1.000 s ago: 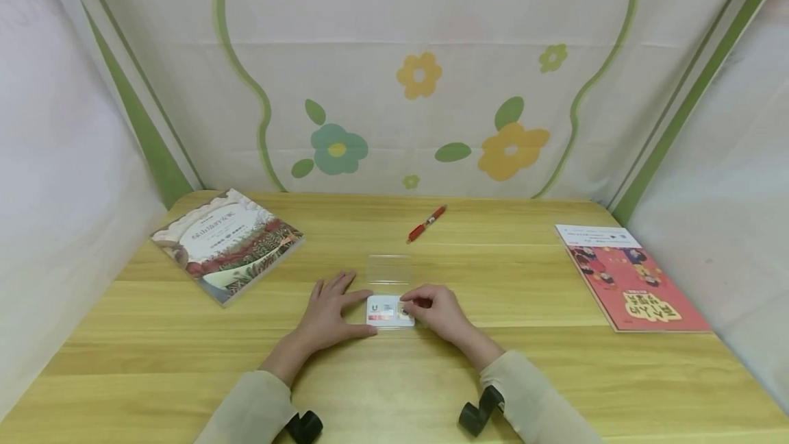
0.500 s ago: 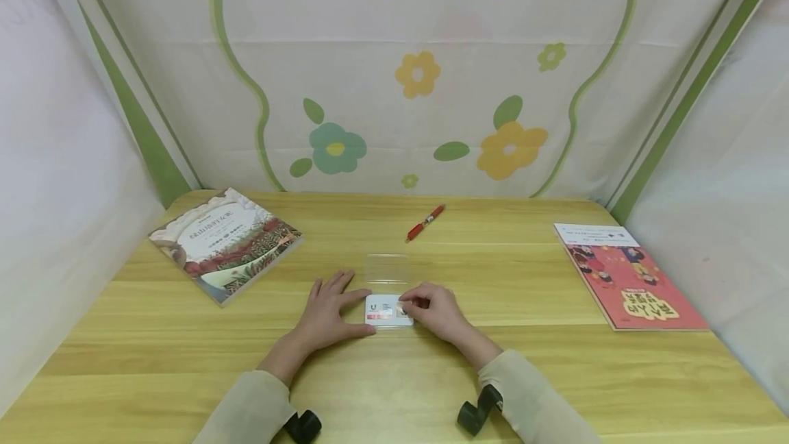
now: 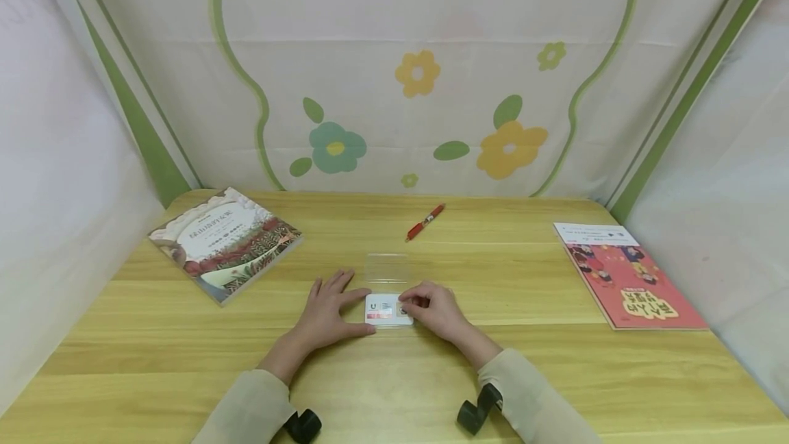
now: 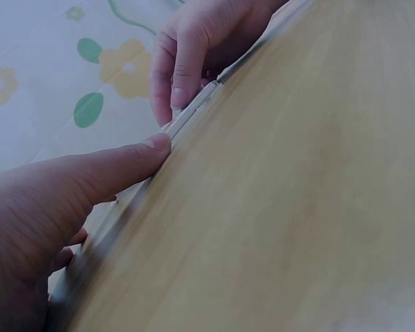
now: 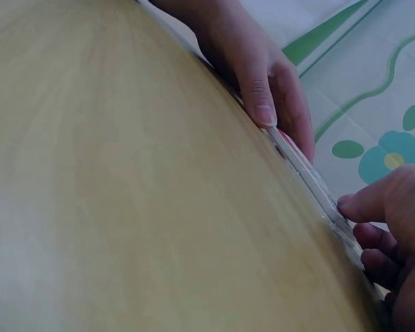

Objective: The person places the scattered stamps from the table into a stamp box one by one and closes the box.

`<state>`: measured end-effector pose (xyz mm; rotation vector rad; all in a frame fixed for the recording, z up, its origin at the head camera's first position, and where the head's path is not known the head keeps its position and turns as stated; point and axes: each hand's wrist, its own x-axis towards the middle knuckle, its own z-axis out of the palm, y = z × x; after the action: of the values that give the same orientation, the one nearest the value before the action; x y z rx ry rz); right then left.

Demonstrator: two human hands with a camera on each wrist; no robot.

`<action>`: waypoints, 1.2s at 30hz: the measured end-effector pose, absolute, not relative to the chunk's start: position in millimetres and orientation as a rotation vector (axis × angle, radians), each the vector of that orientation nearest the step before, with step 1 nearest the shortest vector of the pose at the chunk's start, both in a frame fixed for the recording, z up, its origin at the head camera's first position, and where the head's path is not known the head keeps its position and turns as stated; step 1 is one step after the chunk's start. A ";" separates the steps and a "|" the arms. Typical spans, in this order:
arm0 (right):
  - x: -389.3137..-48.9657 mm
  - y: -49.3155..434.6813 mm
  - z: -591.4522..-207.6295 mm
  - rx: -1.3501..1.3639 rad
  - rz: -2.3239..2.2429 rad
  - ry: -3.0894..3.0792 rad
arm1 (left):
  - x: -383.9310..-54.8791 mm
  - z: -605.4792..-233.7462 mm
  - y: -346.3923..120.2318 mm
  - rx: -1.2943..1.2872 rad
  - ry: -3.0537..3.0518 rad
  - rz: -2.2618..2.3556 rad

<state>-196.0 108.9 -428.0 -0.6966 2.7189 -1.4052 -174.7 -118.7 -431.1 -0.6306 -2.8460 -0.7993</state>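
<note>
A white card (image 3: 381, 310) with printed labels and a small gold-and-dark square at its right end lies in a flat clear plastic case; the case's hinged lid (image 3: 385, 268) is folded back flat on the table. My left hand (image 3: 327, 314) holds the case's left end, thumb on the near edge and index fingertip at the far corner, other fingers spread. My right hand (image 3: 436, 310) has curled fingers; its thumb and index finger pinch at the card's right end and partly cover the square. In the right wrist view, the case (image 5: 308, 173) is edge-on between both hands.
On the wooden table (image 3: 388, 389), a red pen (image 3: 425, 222) lies beyond the lid. One book (image 3: 226, 244) lies at the far left, another pink book (image 3: 631, 277) at the right. A flowered curtain (image 3: 394, 88) hangs behind the table's back edge.
Both hands stay in nearly the same place on the case and card. The head view has shifted very slightly; little else differs.
</note>
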 end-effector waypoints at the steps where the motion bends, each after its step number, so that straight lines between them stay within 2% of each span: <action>1: -195.9 109.1 -427.0 -0.690 -1.423 2.704 | -174.8 -430.7 -118.8 -0.633 -2.844 -0.799; 10: -208.6 121.6 -417.3 -0.592 -1.560 2.570 | -179.7 -427.5 -124.9 -0.643 -2.857 -0.914; 19: -235.7 132.6 -403.2 -0.486 -1.371 2.698 | -205.9 -420.5 -135.9 -0.446 -2.844 -1.189; 29: -254.6 128.4 -417.1 -0.569 -0.893 2.864 | -227.9 -421.3 -132.0 -0.380 -2.944 -1.020; 36: -256.5 123.7 -422.5 -0.539 -0.788 2.905 | -230.6 -423.6 -124.1 -0.393 -2.983 -0.852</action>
<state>-256.5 123.7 -422.5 -0.5391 2.9046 -0.7877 -230.6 -124.1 -423.6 -0.3926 -2.9826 -0.8524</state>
